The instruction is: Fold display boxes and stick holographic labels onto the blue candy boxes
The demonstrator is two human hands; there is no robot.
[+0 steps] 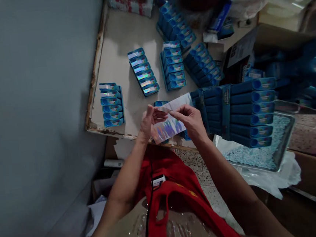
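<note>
A shiny, rainbow-tinted sticker sheet (pixel 170 128) is held over the near edge of the table. Its upper part looks whitish and its lower part throws purple, orange and green glints. My left hand (pixel 147 123) grips the sheet from the left, fingers curled and thumb raised. From the right, the thumb and forefinger of my right hand (pixel 189 119) pinch it near its middle. Whether a single sticker is between those fingertips is too small to tell. Beneath the sheet, blue boxes are partly hidden.
Rows of small blue boxes (pixel 112 109) stand on the white table (pixel 120 33); some ends bear shiny strips, as in the middle row (pixel 144 75). A banded bundle of blue boxes (pixel 242 107) lies right, above a metal tray (pixel 260 153) of bluish bits. A wall (pixel 35 107) rises left.
</note>
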